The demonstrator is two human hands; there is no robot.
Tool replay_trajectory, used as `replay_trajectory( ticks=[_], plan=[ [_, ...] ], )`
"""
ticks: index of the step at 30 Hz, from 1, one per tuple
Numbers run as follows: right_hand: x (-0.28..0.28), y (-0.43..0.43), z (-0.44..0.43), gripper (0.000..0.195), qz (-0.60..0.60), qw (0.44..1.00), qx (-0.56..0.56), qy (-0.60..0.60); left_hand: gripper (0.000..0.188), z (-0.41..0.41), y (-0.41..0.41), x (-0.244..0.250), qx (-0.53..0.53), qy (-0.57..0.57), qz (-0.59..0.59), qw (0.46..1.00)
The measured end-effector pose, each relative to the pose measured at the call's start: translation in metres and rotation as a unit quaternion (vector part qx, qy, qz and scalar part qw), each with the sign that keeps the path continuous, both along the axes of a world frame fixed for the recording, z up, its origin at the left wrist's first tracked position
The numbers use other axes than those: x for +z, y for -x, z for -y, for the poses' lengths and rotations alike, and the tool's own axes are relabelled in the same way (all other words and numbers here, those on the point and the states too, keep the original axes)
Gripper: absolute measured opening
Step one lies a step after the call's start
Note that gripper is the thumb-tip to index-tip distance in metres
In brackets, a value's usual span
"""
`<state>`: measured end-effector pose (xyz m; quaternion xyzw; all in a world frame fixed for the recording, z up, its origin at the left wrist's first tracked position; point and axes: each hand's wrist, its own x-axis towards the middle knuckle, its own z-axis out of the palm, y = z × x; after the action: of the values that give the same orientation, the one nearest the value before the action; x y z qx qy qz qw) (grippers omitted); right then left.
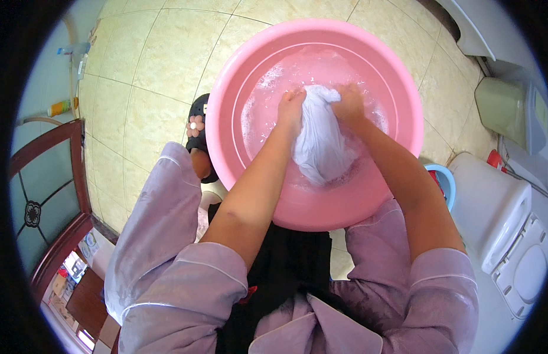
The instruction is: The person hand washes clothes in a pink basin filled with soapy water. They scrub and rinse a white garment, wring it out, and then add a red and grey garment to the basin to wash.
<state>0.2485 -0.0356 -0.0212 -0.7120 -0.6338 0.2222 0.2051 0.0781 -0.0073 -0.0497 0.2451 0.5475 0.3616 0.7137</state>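
A round pink plastic basin stands before me with sudsy water in it. Between my hands a wet white cloth hangs down into the water, its upper edge bunched. My left hand is closed on the cloth's upper left edge. At the upper right edge, my right hand grips the cloth too; it is blurred, and its fingertips are hard to make out. The cloth's lower part lies in the water near the basin's near side.
A black clog with a flower is on my foot, left of the basin. To the right stand a light blue bucket, a white toilet and a greenish bin. A brown-framed glass door is at the left. Tiles cover the floor.
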Motion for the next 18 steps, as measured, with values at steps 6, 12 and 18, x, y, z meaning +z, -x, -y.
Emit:
replay_trajectory(
  ticks=[6, 12, 18],
  plan=[
    [0.098, 0.094, 0.019, 0.021, -0.198, 0.977, 0.031, -0.073, 0.032, -0.010, 0.019, -0.026, 0.018, 0.176, 0.336, 0.925],
    [0.048, 0.043, -0.025, 0.025, 0.016, 0.997, 0.059, -0.045, 0.026, 0.016, -0.026, 0.050, 0.027, 0.256, 0.241, 0.936],
    [0.046, -0.016, -0.044, 0.037, -0.486, 0.850, -0.131, 0.154, 0.032, -0.031, 0.008, 0.111, -0.055, 0.182, 0.179, 0.965]
  ],
)
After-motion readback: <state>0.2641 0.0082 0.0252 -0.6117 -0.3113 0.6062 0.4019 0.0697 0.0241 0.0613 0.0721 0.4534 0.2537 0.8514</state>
